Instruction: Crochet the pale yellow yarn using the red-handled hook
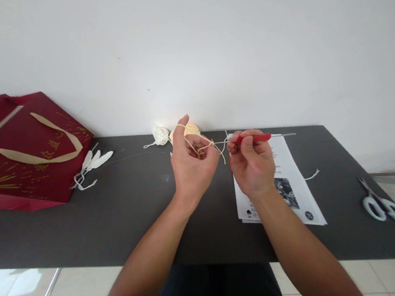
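Note:
My left hand (192, 165) is raised over the dark table (118, 212), with cream yarn (200, 145) wound over its upright index finger and pinched between thumb and fingers. Just to its right, my right hand (252, 165) grips a red-handled crochet hook (254, 138), whose metal shaft points right while its working end meets the yarn between the hands. Behind my left hand lies a pale yellow yarn ball (190, 129), partly hidden, and a small white yarn tuft (160, 134).
A dark red gift bag (19, 152) with beige handles lies at the back left, white feathers (92, 164) beside it. A printed paper sheet (289, 179) lies under my right hand. White-handled scissors (383, 203) rest near the right edge. A yarn scrap (312, 174) lies right of the paper.

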